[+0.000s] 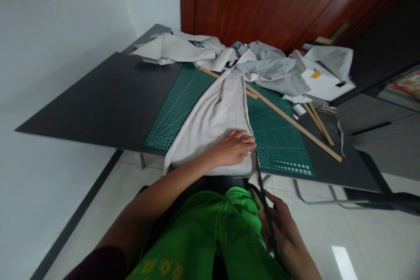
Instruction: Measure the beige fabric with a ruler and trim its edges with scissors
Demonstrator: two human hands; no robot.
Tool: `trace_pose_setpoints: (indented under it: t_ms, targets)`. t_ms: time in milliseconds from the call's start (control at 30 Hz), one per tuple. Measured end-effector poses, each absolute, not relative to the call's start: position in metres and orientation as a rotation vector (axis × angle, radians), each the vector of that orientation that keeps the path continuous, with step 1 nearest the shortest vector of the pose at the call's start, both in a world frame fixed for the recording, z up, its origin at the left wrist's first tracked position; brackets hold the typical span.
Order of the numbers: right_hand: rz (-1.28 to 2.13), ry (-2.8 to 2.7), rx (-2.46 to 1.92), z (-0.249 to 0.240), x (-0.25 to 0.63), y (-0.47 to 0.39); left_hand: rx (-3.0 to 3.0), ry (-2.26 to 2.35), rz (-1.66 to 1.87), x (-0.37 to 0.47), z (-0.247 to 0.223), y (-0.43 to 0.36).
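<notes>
The pale cloth [216, 118] lies over the middle of the green cutting mat [282, 140]. I view a roughly triangular piece, narrow at the mat's far edge and broad at its near edge, which it overhangs slightly. Soft folds run lengthwise down the part nearer the mat's far edge; the left side slopes outward in a gentle curve, while the right side, over the mat's right half, is straighter and steeper. The left hand [234, 148] lies palm down on the cloth, near the mat's close edge, its fingers extended and slightly spread. The right hand [284, 227], just off that edge, is wrapped around the handles of long dark scissors [260, 175], whose blades point toward the mat along the cloth's right side; I cannot tell whether they are parted.

From my remote view, the left forearm [183, 179] hides some cloth at the mat's near edge. A heap of fabric scraps [183, 48] lies along the mat's far edge, meeting the cloth's narrow tip. A long wooden strip [295, 124] crosses the mat's right half diagonally and passes beyond it. Right of the mat, I see two shorter strips [321, 124] and a thin cord [341, 139] on the dark desk [124, 96]; a white box [323, 85] stands behind them.
</notes>
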State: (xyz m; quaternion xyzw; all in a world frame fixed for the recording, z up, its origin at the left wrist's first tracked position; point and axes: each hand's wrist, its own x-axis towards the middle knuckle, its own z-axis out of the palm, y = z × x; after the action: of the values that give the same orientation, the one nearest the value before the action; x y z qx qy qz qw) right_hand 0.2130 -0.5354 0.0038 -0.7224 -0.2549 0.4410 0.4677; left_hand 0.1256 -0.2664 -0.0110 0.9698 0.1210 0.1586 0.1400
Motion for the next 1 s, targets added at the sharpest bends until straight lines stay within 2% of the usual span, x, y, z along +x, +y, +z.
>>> trace_pose_setpoints:
  t_ms: [1000]
  targets:
    - [1.077, -0.527, -1.73, 0.01, 0.203, -0.536, 2.826, 0.354, 0.437, 0.126, -0.011, -0.266]
